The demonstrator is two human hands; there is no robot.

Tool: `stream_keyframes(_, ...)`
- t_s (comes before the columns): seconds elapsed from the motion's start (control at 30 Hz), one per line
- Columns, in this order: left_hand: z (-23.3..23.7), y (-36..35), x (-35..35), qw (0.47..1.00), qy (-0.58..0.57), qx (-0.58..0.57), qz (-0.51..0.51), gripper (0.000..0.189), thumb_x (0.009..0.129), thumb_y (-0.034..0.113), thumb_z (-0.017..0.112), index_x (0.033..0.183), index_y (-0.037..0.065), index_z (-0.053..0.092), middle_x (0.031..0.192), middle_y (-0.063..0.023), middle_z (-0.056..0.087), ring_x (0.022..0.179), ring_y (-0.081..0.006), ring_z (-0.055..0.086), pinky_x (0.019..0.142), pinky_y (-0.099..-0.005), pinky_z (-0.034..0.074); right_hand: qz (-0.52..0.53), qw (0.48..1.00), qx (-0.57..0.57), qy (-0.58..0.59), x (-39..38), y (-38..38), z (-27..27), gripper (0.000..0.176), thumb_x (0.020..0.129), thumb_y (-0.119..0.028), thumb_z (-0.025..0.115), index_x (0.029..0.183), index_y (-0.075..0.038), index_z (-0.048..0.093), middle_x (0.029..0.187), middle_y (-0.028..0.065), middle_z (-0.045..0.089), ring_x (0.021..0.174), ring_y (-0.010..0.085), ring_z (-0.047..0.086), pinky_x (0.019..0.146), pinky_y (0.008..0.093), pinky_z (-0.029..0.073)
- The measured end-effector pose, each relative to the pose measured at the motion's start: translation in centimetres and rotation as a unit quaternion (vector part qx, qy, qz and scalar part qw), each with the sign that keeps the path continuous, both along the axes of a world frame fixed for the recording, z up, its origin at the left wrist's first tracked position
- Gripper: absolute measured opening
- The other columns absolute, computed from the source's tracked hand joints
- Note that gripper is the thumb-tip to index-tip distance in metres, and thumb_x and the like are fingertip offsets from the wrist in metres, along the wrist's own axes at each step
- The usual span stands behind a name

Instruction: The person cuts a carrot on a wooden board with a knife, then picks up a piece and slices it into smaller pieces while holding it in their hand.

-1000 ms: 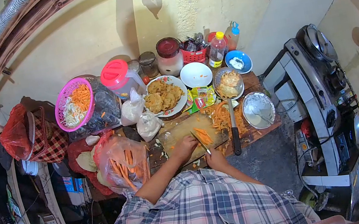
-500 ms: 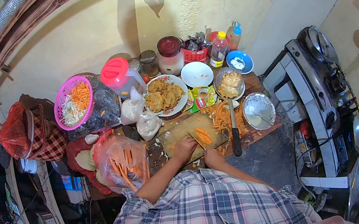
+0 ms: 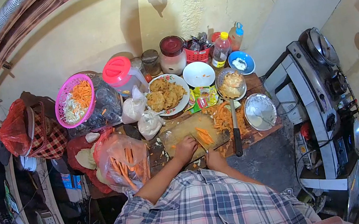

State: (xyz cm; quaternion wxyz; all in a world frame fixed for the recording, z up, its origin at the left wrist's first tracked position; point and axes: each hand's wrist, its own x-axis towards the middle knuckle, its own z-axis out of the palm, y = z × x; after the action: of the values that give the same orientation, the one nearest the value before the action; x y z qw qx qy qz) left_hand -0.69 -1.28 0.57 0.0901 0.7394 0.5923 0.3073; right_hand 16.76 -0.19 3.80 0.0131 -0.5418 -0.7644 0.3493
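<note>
Nearby lie carrot strips (image 3: pixel 203 135); left hand (image 3: pixel 186 148) just leftward.

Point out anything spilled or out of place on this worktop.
Thin orange peelings lie loose on the brown wooden table, around the right end of the flat wooden chopping board. They look untidy outside any bowl, though probably just scraps. Nothing appears clearly damaged.

Cream walls (image 3: pixel 228 5) — dark grey floor (image 3: pixel 263 162)
</note>
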Motion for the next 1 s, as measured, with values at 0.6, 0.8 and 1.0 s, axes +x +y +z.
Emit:
stream_keyframes(0.6, 0.3, 0.0, 0.1, 1.0, 0.008, 0.004, 0.012, 0.008, 0.072, 0.015, 0.064, 0.072, 0.007, 0.063, 0.074, -0.0043, 0.059, 0.079, -0.0221, 0.058, 0.063, -0.034, 0.05, -0.019, 1.0, -0.012, -0.007, -0.1, 0.0, -0.5, 0.026, 0.088, -0.022, 0.048, 0.097, 0.003, 0.05, 0.078, 0.0327, 0.059, 0.077, 0.0485, 0.059, 0.068, 0.0555, 0.046)
stream_keyframes(0.8, 0.4, -0.1, 0.2, 1.0, -0.014, 0.005, 0.018, 0.009, 0.072, 0.015, 0.064, 0.071, 0.006, 0.062, 0.073, -0.0058, 0.059, 0.078, -0.0234, 0.058, 0.063, -0.0346, 0.05, 0.003, 0.999, -0.011, -0.04, -0.6, 0.0, 0.0, 0.03, 0.089, -0.024, 0.045, 0.098, 0.004, 0.05, 0.081, 0.0305, 0.061, 0.078, 0.0471, 0.06, 0.071, 0.0552, 0.047)
stream_keyframes(1.0, -0.2, -0.1, 0.2, 1.0, 0.001, -0.002, 0.02, 0.01, 0.073, 0.015, 0.063, 0.071, 0.006, 0.062, 0.075, -0.0066, 0.059, 0.081, -0.0232, 0.058, 0.063, -0.0346, 0.05, 0.007, 0.999, 0.006, -0.04, -1.1, 0.4, -1.2, 0.029, 0.089, -0.025, 0.047, 0.096, 0.003, 0.05, 0.08, 0.0291, 0.061, 0.079, 0.0466, 0.06, 0.071, 0.0554, 0.047)
